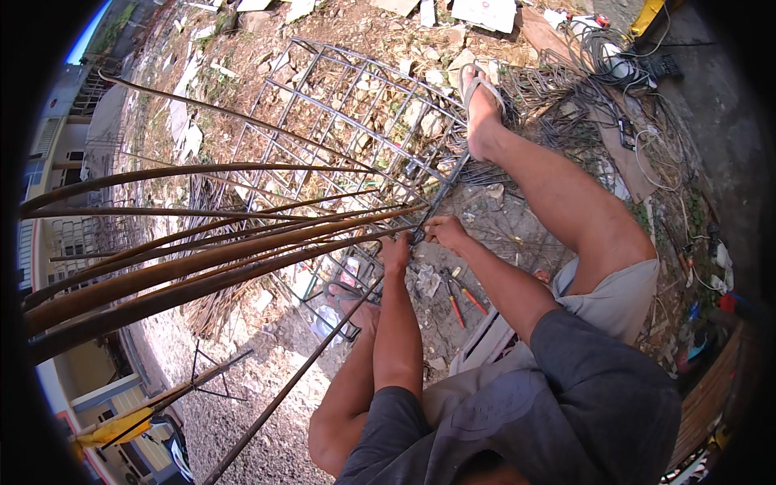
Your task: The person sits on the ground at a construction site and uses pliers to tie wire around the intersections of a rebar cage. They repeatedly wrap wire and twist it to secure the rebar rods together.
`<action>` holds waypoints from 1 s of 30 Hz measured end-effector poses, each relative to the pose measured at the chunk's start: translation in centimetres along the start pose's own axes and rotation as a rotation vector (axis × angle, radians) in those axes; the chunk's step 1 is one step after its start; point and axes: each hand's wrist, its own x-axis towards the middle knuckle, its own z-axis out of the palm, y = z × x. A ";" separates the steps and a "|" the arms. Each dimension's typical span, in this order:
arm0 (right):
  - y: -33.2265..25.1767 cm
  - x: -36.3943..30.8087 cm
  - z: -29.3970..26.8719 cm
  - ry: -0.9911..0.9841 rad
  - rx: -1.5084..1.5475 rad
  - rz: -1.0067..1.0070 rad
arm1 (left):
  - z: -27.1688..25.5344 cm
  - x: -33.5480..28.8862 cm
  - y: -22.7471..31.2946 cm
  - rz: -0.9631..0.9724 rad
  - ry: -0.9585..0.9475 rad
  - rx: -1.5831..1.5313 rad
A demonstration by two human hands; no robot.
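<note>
A bundle of rusty rebar rods (218,255) slants in from the left, its ends meeting just above my hands. Under and beyond them lies a welded or tied rebar cage (356,85), a grid of grey bars. My left hand (394,250) is closed at the cage's near corner, just below the rod ends. Close to its right, my right hand (444,231) has its fingers pinched together beside the same corner. What either hand grips is too small to make out. Red-handled pliers (455,305) lie on the ground below my hands.
My sandalled foot (482,101) rests by the cage's far right corner. Cut rods (537,101) and tangled cables (610,61) lie beyond it. A long single rod (295,384) crosses at lower left, near a clear plastic bag (326,322). Rubble covers the ground.
</note>
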 end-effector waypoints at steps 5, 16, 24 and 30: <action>1.9 0.9 -1.1 0.046 0.062 0.139 | 1.1 -2.9 5.0 -0.156 -0.188 -0.088; 2.0 0.1 1.6 0.040 0.351 0.161 | 0.6 -1.6 3.4 -0.101 -0.079 -0.032; 3.8 0.5 1.1 0.151 0.024 -0.071 | 1.6 -1.6 3.7 -0.099 -0.227 0.003; 5.3 0.7 0.5 0.224 -0.107 -0.161 | 2.1 -3.5 5.0 -0.034 -0.159 0.148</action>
